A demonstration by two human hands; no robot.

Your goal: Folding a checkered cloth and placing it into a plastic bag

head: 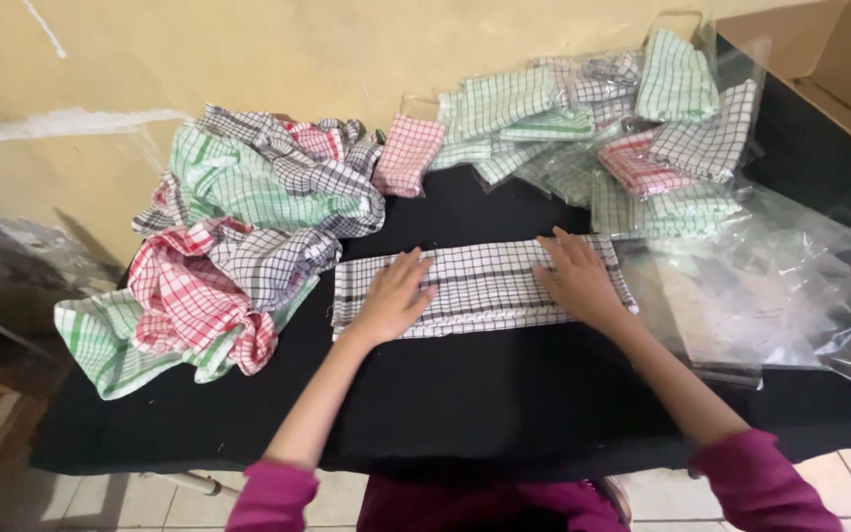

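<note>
A black-and-white checked cloth (485, 286) lies folded into a long strip across the middle of a black table (465, 404). My left hand (393, 296) rests flat on its left part, fingers spread. My right hand (575, 278) presses flat on its right part. Neither hand grips anything.
A heap of loose red, green and black checked cloths (233, 246) fills the table's left. Folded cloths in clear bags (632, 128) are stacked at the back right. Empty clear plastic bags (770, 296) lie at the right. A cardboard box (829, 59) stands in the far right corner.
</note>
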